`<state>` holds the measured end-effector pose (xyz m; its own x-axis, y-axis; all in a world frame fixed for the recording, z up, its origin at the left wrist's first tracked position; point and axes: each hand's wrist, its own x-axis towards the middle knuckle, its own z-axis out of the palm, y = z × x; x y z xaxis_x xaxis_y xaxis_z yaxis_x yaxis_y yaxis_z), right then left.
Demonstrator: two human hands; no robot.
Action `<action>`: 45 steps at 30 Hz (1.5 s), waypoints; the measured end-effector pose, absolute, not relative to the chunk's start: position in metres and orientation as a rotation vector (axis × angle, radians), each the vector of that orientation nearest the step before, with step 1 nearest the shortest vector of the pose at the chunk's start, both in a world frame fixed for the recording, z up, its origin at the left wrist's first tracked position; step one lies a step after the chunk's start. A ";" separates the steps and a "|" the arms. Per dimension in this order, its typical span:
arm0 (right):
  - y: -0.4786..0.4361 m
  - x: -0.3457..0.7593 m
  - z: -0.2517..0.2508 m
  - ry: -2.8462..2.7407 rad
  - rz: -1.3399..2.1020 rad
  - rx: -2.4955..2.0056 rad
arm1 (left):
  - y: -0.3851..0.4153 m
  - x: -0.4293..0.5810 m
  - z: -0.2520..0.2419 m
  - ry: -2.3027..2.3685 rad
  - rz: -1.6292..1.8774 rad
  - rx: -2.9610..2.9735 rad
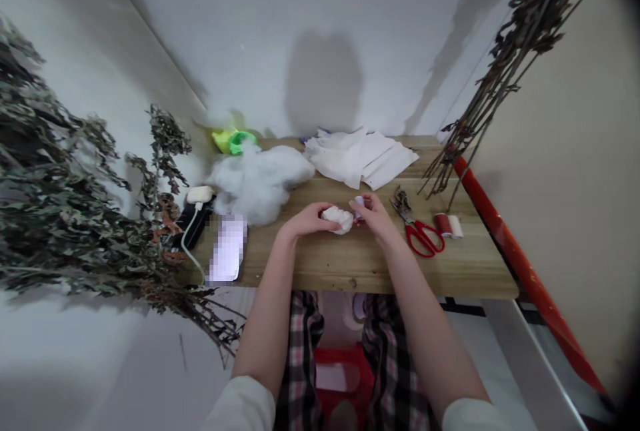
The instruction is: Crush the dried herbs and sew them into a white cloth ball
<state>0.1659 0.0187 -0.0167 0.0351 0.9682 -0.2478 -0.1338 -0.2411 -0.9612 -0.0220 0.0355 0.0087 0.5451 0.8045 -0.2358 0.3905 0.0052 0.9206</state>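
Together, left hand [306, 220] and right hand [376, 213] curl closed around a small white bundle [339, 219], forearms converging.

We've got a small wooden table [360, 264] pushed into a corner of plain white walls [300, 4], with a soft shadow [324, 77] on the back one. Dried branches [60, 204] lean on both sides, and a red stool [345, 364] sits underneath.

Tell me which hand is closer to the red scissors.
Right. The right hand lies just beside the red scissors, at their blade tips; the left hand is farther off, beyond the small white wad held between both hands.
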 end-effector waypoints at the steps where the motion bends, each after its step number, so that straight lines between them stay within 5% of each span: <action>1: 0.019 0.165 -0.017 -0.948 1.387 -1.303 | 0.035 -0.021 0.008 1.053 0.447 1.623; 10: 0.023 0.161 -0.023 -0.981 1.292 -1.167 | 0.033 -0.006 -0.002 1.323 0.595 1.779; 28: 0.025 0.162 -0.023 -0.907 1.168 -1.108 | 0.036 -0.010 0.003 0.903 0.555 1.353; 45: 0.027 0.160 -0.024 -1.007 1.076 -1.161 | 0.031 0.005 0.006 1.078 0.636 1.231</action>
